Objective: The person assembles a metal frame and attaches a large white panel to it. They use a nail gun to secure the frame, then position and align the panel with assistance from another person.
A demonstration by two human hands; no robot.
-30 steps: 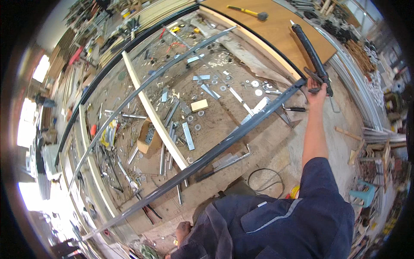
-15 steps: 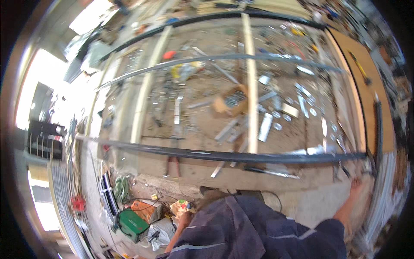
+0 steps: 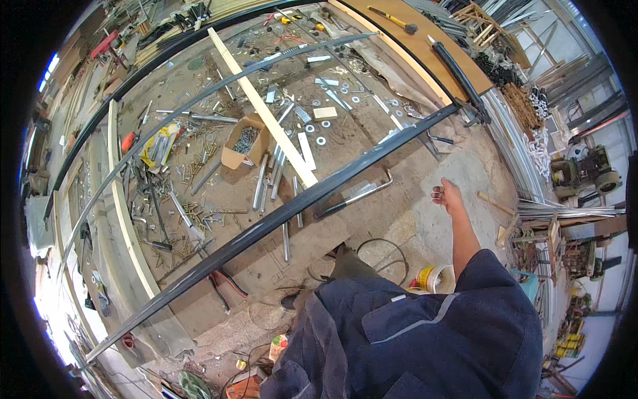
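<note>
My right hand (image 3: pixel 449 197) hangs over the bare concrete right of my body, its fingers loosely curled and apart, holding nothing I can see. My left hand is out of view. Nearest to the right hand are a dark metal bar of the frame (image 3: pixel 279 216), which slants across in front of me, and a clamp (image 3: pixel 470 114) at that bar's right end. A bent metal rod with a dark grip (image 3: pixel 355 199) lies just below the bar. Pale wooden slats (image 3: pixel 262 106) cross the frame.
Inside the frame lie an open cardboard box of screws (image 3: pixel 244 141), metal tubes, washers and loose screws. Red-handled pliers (image 3: pixel 224 290) lie by my feet, and a white bucket (image 3: pixel 441 279) stands beside me. A hammer (image 3: pixel 399 21) rests on a brown board (image 3: pixel 438 46).
My view has swung to the right, so the frame now slants. My left hand has left the picture. The right hand has come away from the frame's right corner.
</note>
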